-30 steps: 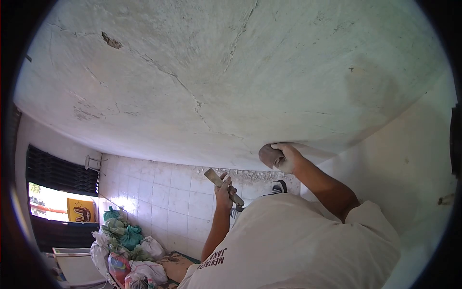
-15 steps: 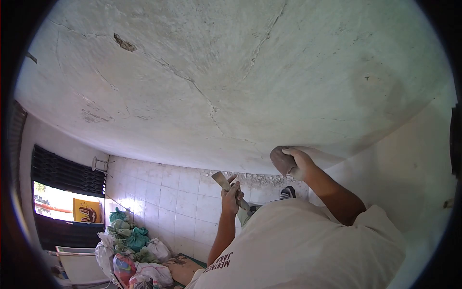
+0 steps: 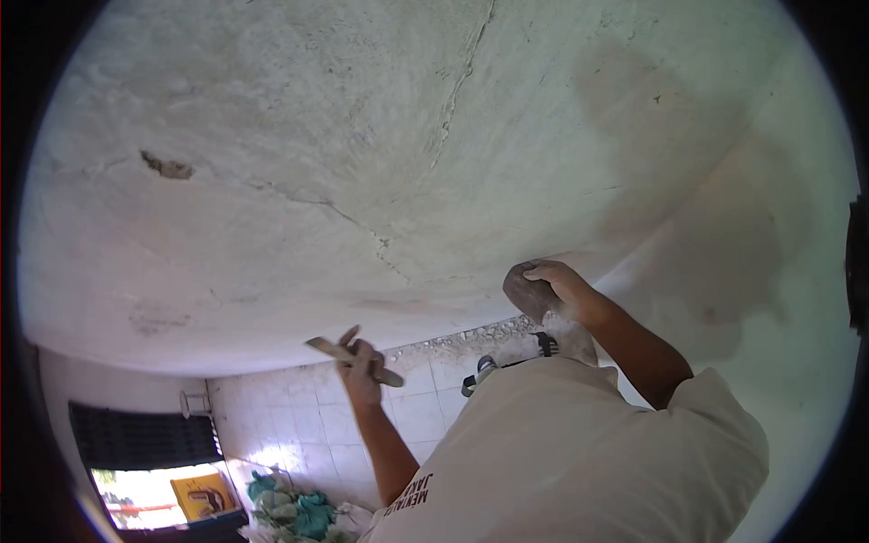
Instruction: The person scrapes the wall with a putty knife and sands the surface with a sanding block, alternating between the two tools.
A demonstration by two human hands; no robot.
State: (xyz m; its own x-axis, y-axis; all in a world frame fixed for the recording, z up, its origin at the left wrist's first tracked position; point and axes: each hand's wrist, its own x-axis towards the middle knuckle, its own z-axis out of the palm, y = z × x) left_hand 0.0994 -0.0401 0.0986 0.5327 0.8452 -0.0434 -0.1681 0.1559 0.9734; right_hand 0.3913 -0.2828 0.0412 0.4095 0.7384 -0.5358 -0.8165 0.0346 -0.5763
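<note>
My left hand (image 3: pixel 364 369) is wrapped round a flat scraper (image 3: pixel 328 347), its pale blade pointing left and its handle end showing on the right, just in front of the wall. My right hand (image 3: pixel 563 282) holds a dark, rounded piece (image 3: pixel 527 291) that looks like sandpaper, against or very near the lower wall. The grey plastered wall (image 3: pixel 272 118) bears long cracks (image 3: pixel 337 210) and a chipped hole (image 3: pixel 167 166).
White floor tiles (image 3: pixel 317 407) run below, with crumbled debris (image 3: pixel 480 337) along the wall's foot. Tied bags (image 3: pixel 312 514) lie at the bottom left, near a window opening (image 3: pixel 136 496) and a yellow box (image 3: pixel 201 496). A sandalled foot (image 3: pixel 547 344) stands under my right hand.
My left hand has moved left and up toward the wall with the scraper. My right hand keeps its hold, slightly higher. The view has turned, so the window and bags sit lower.
</note>
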